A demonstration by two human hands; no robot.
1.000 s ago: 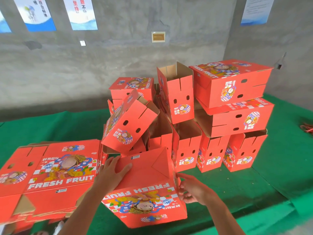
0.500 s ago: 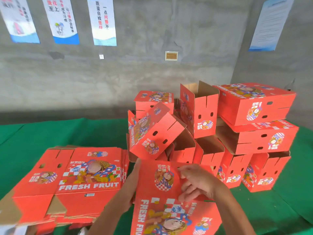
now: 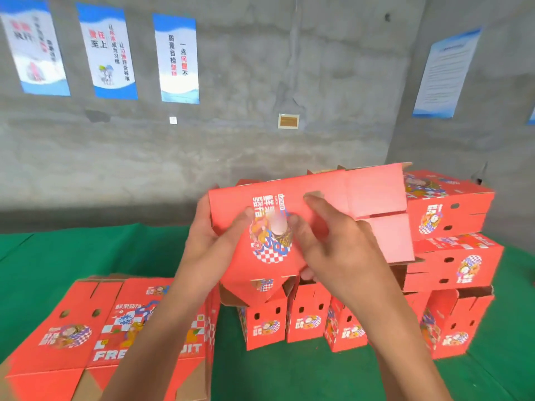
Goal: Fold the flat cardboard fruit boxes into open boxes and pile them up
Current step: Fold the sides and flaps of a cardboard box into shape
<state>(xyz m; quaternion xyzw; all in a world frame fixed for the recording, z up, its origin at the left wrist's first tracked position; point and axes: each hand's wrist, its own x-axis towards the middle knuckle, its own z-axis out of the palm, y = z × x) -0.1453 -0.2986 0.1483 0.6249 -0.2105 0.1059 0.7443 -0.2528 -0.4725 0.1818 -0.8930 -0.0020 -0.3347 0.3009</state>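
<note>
Here, in the head view, both forearms reach up and forward from the bottom edge, and the two hands hold one red cardboard box [image 3: 333, 215] in the air in front of the camera, above the green table [image 3: 86, 256]. The left hand [image 3: 211, 235] grips the left edge of the box: its thumb lies across the printed front face and the other fingers go behind the edge, so they are mostly hidden. The right hand [image 3: 327, 244] lies on the front face with its back toward the camera; the fingers are bent and pressed on the cardboard, and a fingertip shows under the lower edge, so this hand holds the box too. The box is tilted, its long side goes up to the right, and a brown flap hangs at its lower left corner.

Below the left forearm lies the stack of flat boxes [image 3: 95, 328] on the table. Behind the held box, on the right, stands the pile of folded boxes [image 3: 451, 256], several rows high. On the grey wall [image 3: 260, 82] hang blue and white posters [image 3: 176, 59].
</note>
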